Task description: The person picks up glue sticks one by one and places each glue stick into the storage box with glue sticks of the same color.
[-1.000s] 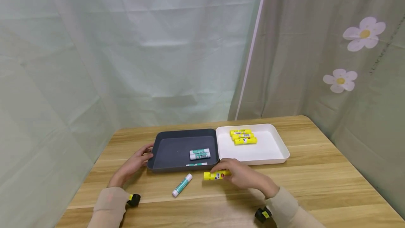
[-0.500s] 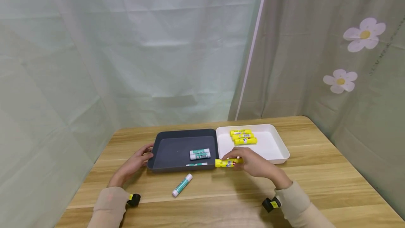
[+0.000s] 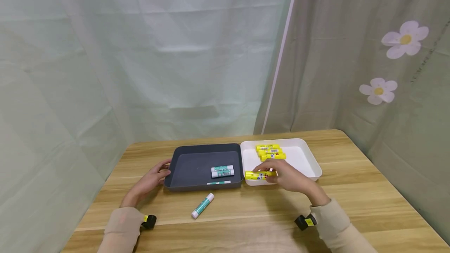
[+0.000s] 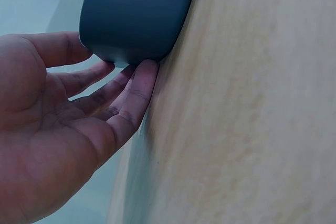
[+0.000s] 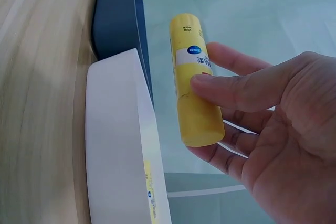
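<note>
My right hand (image 3: 290, 177) pinches a yellow glue stick (image 3: 254, 175) between thumb and fingers, above the near left part of the white tray (image 3: 304, 163). In the right wrist view the held glue stick (image 5: 197, 103) is raised over the tray's rim. Three yellow glue sticks (image 3: 273, 157) lie side by side at the back of that tray. My left hand (image 3: 149, 180) touches the left end of the dark grey tray (image 3: 191, 167); in the left wrist view its extended fingers (image 4: 139, 90) rest against the outer wall. Three green-and-white glue sticks (image 3: 222, 173) lie in the dark tray, one partly hidden by its front wall.
A loose green-and-white glue stick (image 3: 202, 206) lies slantwise on the wooden table (image 3: 239, 229) in front of the dark tray. The two trays stand side by side. Pale curtains (image 3: 197, 69) hang behind the table and at its sides.
My right hand has carried the yellow glue stick from above the table in front of the trays, rightward and away from me, to over the white tray. The left hand has stayed put.
</note>
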`<state>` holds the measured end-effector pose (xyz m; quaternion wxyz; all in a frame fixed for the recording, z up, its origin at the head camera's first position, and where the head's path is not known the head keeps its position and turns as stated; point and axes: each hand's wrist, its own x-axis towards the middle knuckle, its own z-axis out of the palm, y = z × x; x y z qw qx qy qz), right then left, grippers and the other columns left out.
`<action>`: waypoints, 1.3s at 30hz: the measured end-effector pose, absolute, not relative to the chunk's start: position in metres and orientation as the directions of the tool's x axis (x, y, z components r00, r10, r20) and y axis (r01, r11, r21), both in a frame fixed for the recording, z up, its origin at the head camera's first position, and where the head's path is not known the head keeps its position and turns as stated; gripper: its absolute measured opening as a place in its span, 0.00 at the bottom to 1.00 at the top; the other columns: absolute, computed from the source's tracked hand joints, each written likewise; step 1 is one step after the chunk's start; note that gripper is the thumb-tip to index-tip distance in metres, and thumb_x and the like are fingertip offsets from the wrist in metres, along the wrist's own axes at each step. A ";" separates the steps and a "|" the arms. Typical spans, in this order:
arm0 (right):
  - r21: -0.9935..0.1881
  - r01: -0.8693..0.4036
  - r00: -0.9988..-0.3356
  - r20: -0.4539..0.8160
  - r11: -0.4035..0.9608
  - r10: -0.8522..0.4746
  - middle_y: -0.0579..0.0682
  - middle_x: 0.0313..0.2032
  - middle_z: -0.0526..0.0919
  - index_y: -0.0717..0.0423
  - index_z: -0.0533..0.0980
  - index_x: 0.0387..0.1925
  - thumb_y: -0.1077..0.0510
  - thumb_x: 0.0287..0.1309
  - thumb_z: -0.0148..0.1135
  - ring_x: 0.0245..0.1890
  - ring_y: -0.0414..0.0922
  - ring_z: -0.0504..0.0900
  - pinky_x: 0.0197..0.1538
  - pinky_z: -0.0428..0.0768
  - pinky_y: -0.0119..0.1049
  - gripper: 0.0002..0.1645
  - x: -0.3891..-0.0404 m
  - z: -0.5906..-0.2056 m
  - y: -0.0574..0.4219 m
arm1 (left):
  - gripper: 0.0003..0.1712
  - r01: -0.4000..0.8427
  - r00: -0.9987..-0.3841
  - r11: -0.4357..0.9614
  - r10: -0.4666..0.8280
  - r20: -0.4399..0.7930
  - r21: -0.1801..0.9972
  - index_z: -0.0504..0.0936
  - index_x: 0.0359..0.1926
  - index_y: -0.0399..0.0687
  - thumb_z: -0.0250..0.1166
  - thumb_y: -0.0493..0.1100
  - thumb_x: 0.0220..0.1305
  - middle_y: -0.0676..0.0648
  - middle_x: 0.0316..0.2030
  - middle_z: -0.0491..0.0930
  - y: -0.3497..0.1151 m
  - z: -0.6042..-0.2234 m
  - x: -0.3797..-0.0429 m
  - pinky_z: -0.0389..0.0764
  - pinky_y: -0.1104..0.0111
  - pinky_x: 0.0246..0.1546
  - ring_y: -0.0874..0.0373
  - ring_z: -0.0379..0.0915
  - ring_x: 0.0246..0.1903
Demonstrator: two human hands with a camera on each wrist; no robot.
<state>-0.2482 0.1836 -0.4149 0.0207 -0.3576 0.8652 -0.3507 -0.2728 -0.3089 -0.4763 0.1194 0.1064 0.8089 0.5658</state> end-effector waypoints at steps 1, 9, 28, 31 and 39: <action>-0.621 -0.602 -0.746 0.215 0.502 -0.630 0.44 0.49 0.87 0.51 0.85 0.54 0.77 0.57 0.67 0.48 0.45 0.81 0.50 0.80 0.40 0.27 -0.249 -0.416 0.184 | 0.36 0.037 -0.948 0.337 0.309 -0.073 0.941 0.44 0.82 0.33 0.49 0.38 0.83 0.23 0.74 0.51 -0.309 -0.476 -0.273 0.71 0.44 0.64 0.27 0.57 0.71; -0.594 -0.613 -0.744 0.212 0.522 -0.633 0.45 0.47 0.87 0.53 0.85 0.54 0.77 0.57 0.67 0.48 0.46 0.82 0.51 0.81 0.42 0.26 -0.256 -0.412 0.190 | 0.36 0.027 -0.950 0.342 0.301 -0.082 0.939 0.44 0.81 0.32 0.48 0.38 0.83 0.23 0.74 0.51 -0.309 -0.477 -0.270 0.70 0.43 0.65 0.28 0.58 0.71; -0.572 -0.604 -0.760 0.204 0.555 -0.617 0.44 0.43 0.85 0.54 0.85 0.53 0.77 0.57 0.68 0.44 0.44 0.79 0.49 0.81 0.43 0.25 -0.274 -0.402 0.205 | 0.35 0.014 -0.956 0.367 0.277 -0.095 0.930 0.46 0.82 0.35 0.47 0.40 0.84 0.25 0.75 0.51 -0.311 -0.480 -0.274 0.74 0.49 0.64 0.30 0.59 0.71; -0.575 -0.594 -0.767 0.196 0.562 -0.611 0.45 0.42 0.85 0.55 0.86 0.52 0.77 0.57 0.69 0.43 0.45 0.79 0.46 0.80 0.42 0.24 -0.278 -0.398 0.208 | 0.35 0.028 -0.954 0.368 0.288 -0.085 0.929 0.46 0.82 0.34 0.47 0.40 0.84 0.24 0.74 0.52 -0.310 -0.480 -0.274 0.75 0.51 0.63 0.30 0.59 0.71; -0.594 -0.579 -0.768 0.166 0.559 -0.619 0.50 0.47 0.87 0.56 0.86 0.51 0.77 0.57 0.69 0.42 0.45 0.81 0.44 0.81 0.38 0.23 -0.291 -0.394 0.218 | 0.35 0.020 -0.957 0.356 0.279 -0.086 0.934 0.47 0.82 0.35 0.49 0.38 0.83 0.24 0.74 0.52 -0.307 -0.478 -0.274 0.75 0.49 0.62 0.29 0.59 0.70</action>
